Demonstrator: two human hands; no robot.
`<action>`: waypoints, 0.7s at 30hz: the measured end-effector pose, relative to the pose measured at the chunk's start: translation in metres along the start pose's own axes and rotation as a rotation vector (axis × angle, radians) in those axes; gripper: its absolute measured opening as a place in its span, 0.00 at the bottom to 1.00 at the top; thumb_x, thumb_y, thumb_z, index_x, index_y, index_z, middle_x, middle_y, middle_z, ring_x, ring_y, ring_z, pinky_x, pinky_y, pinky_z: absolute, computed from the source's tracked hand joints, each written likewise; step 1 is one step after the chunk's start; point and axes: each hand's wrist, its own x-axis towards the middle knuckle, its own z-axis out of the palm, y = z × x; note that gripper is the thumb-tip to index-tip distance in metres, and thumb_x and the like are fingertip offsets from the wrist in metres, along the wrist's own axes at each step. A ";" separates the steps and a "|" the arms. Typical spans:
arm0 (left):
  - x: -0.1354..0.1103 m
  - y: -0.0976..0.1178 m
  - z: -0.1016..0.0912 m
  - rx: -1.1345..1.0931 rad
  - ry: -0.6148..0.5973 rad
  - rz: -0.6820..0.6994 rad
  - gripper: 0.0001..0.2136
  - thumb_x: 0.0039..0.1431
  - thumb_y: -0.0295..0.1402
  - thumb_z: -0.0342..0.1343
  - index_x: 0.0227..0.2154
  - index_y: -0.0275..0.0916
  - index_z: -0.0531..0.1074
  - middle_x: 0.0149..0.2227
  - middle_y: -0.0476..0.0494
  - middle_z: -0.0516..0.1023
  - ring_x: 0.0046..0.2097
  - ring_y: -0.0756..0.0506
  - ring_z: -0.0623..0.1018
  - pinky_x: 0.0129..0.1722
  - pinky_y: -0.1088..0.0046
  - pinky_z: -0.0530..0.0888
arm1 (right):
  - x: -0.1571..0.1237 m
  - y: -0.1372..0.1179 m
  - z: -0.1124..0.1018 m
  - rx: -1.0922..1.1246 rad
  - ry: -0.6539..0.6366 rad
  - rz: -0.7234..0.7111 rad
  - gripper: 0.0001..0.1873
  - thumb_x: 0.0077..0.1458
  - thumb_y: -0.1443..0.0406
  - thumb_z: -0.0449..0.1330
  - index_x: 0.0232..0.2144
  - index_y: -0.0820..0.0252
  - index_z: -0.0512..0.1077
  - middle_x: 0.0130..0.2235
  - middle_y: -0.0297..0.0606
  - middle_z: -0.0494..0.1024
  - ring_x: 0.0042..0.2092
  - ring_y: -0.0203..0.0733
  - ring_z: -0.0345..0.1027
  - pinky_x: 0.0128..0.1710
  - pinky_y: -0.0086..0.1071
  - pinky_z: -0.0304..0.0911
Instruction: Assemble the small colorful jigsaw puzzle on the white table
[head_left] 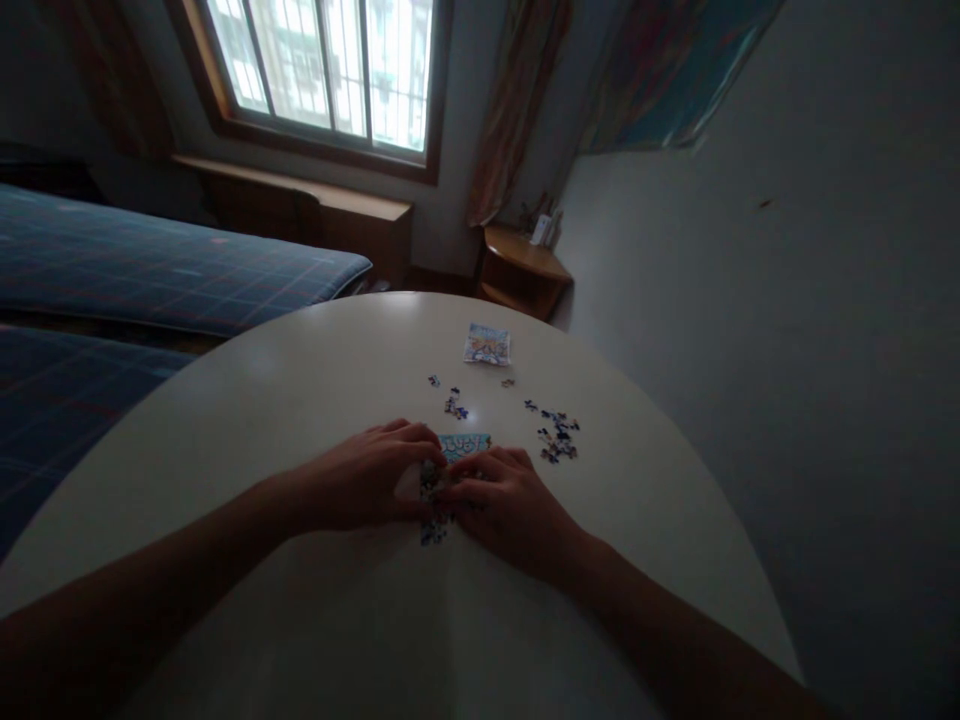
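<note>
Both my hands rest on a round white table [300, 400], meeting over a partly assembled jigsaw [465, 445]. My left hand [371, 475] lies with fingers curled, its tips on small pieces at the jigsaw's left edge. My right hand [506, 500] is also curled, its fingertips pressed on pieces right beside the left hand's. A few joined pieces [433, 530] show just below the fingers. What sits under the fingertips is mostly hidden.
Loose puzzle pieces [556, 435] lie scattered to the right, and a few more [454, 405] lie beyond the hands. A small picture card [487, 345] lies farther back. A bed with a blue checked cover [150, 270] stands left, and a wooden corner shelf [521, 265] under the window.
</note>
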 end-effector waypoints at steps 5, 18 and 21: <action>0.000 0.003 -0.001 -0.009 0.013 0.010 0.16 0.55 0.43 0.64 0.45 0.45 0.75 0.49 0.44 0.75 0.50 0.40 0.74 0.50 0.64 0.70 | 0.001 -0.004 0.002 -0.019 -0.002 -0.006 0.08 0.58 0.63 0.64 0.41 0.50 0.76 0.47 0.30 0.81 0.48 0.42 0.71 0.50 0.40 0.53; 0.000 0.001 -0.001 0.002 0.007 0.007 0.17 0.54 0.43 0.65 0.45 0.45 0.75 0.50 0.44 0.75 0.51 0.40 0.73 0.50 0.63 0.70 | 0.003 -0.007 0.011 0.045 0.052 0.055 0.15 0.50 0.69 0.65 0.42 0.53 0.74 0.41 0.33 0.82 0.44 0.44 0.73 0.47 0.38 0.58; 0.000 0.000 0.000 0.003 0.016 0.013 0.16 0.54 0.43 0.65 0.45 0.45 0.74 0.50 0.44 0.75 0.51 0.40 0.73 0.51 0.63 0.70 | 0.003 -0.007 0.011 0.025 0.048 0.068 0.16 0.50 0.67 0.66 0.43 0.53 0.74 0.41 0.34 0.82 0.46 0.45 0.72 0.48 0.39 0.58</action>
